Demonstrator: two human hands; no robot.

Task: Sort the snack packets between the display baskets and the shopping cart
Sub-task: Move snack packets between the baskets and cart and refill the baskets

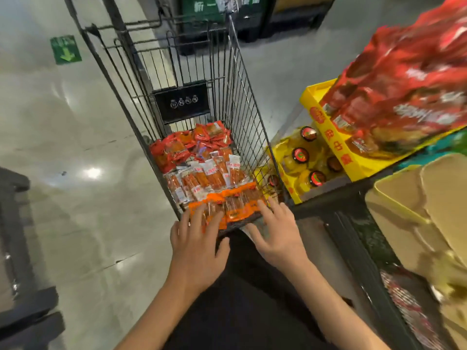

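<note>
Both hands reach over the near rim of the shopping cart (242, 102), left hand (197, 245) with fingers spread flat on the orange snack packets (227, 205), right hand (276, 234) beside it, fingers straight, holding nothing, yellow display box (336, 145) off to its right.

Head view, single wide-angle camera, worn at head height. Faces forward and steeply down, onto the near end of a wire shopping cart (192, 137) at frame centre. Both forearms enter from the bottom edge; left hand (195, 251) and right hand (279, 238) sit close below the lens. Polished floor (63, 152) fills the left; a shelf display crowds the right edge, near and blurred. Edges bow outward.
</note>
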